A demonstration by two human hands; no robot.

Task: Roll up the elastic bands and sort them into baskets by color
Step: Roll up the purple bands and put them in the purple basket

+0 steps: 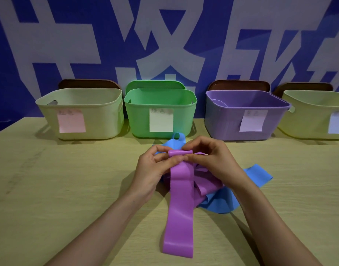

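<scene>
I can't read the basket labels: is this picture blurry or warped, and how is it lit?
Head view: the sticky notes are too soft to read; the wide lens leans the outer baskets outward; light is dim and even, with soft shadows on the table beneath baskets and arms, no glare.

Nothing can really be read: scribbles on the 4 sticky notes [71, 122] stuck on the baskets [138, 116] are blurred, and the big white wall characters [170, 35] at 12 o'clock are cut off.
</scene>
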